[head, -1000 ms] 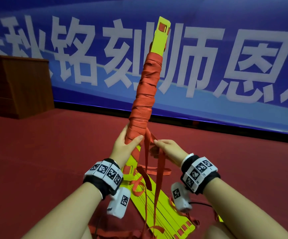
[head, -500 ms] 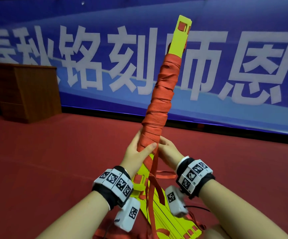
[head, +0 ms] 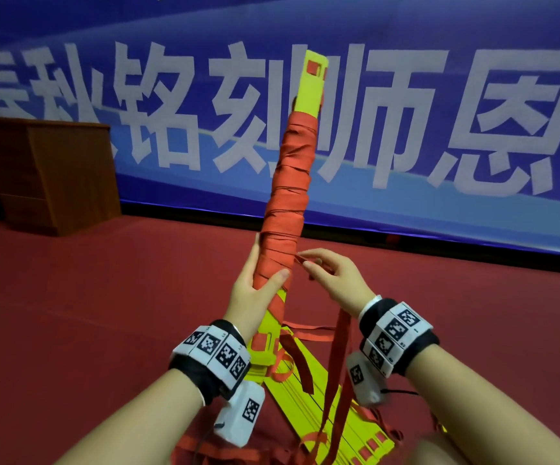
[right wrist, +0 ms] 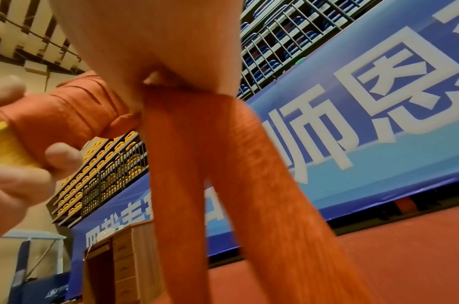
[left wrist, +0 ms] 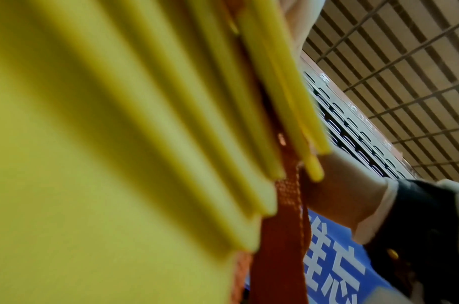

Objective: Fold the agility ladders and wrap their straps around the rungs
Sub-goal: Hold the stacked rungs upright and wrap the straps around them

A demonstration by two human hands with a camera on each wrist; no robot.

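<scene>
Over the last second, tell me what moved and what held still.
The right hand drew away from the bundle to the right, pinching the orange strap and pulling its loose length out sideways. The left hand kept gripping the wrapped rung bundle, which tipped slightly further right. The wrapped section, the unwrapped yellow rungs on the floor and the wooden cabinet look unchanged.

Both forearms reach forward and up, each wrist wearing a dark band with black-and-white markers. The left hand [head: 255, 290] is curled round the wrapped bundle [head: 288, 203], thumb across its front and fingers behind. The right hand [head: 333, 275], just beside it, pinches the loose strap [right wrist: 197, 164] between thumb and fingertips.
</scene>
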